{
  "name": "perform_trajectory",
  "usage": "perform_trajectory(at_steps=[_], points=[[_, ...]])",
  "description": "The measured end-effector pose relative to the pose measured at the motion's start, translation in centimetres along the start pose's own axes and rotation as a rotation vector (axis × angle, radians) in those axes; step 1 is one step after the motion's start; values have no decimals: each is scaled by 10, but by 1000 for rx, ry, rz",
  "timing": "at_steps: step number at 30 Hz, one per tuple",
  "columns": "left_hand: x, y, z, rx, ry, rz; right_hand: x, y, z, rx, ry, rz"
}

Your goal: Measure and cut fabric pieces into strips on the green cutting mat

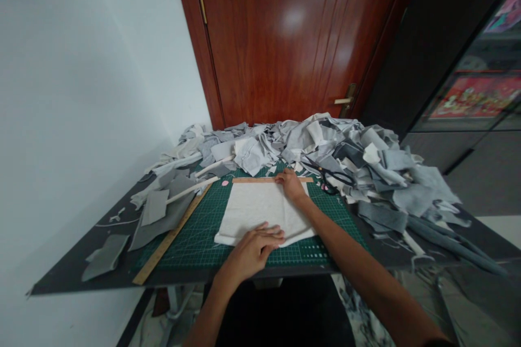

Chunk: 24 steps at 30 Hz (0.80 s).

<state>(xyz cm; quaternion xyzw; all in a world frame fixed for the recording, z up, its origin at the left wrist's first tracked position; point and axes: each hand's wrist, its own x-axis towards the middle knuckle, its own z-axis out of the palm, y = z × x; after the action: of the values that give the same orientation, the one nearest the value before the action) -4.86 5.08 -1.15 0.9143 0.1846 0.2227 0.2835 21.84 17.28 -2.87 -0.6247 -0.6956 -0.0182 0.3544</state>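
A white cloth is spread on a green cutting mat. Along its far edge runs a short wooden ruler. My right hand reaches over the cloth to this ruler, with bent fingers closed down on it near the middle. On the near edge of the cloth rests my left hand, laid flat with its fingers stretched to the right. A soft crease crosses the cloth beside my right wrist, and the near edge looks slightly raised.
Black scissors lie to the right of the mat. Grey and white fabric scraps are heaped along the back and right of the black table. A longer ruler slants across the left side. Beyond stands a brown door.
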Motion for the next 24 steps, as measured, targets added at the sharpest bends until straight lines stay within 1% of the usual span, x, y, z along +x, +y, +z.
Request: perform_trajectory(at_steps=[6, 18, 24], points=[[0, 1, 0, 0, 10, -29, 3, 4, 1, 28, -4, -26], [3, 1, -7, -34, -2, -15, 15, 12, 13, 58, -2, -21], [4, 3, -3, -53, 8, -13, 16, 24, 6, 155, -59, -114]])
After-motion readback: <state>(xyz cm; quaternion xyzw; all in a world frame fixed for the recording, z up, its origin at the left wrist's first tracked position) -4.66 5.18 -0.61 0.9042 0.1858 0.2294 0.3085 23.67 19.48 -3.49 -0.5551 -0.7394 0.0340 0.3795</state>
